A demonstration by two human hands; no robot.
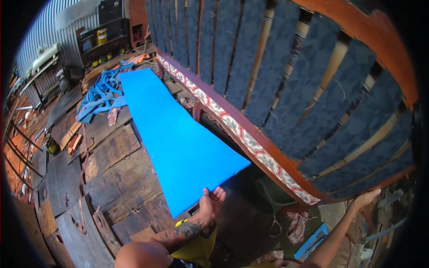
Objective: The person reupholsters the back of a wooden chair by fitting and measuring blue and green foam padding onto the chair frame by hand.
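Note:
A long bright blue sheet (178, 143) lies slanting across the wooden boards, wider at the near end. My left hand (212, 204) is at its near edge, palm up, fingers apart and slightly curled, seemingly holding nothing. A large wooden furniture frame (272, 145) with dark blue patterned strips (241, 49) stands tilted on the right, a red and white floral band (232, 125) along its lower rail. My right hand (367, 198) is at the frame's near bottom edge, fingers wrapped against the wood.
A heap of blue scraps (103, 91) lies beyond the sheet. Shelves with cans (102, 36) stand at the back left. Uneven planks (120, 156) cover the floor. Below the frame are a grey-green container (272, 192) and cloth scraps (297, 227).

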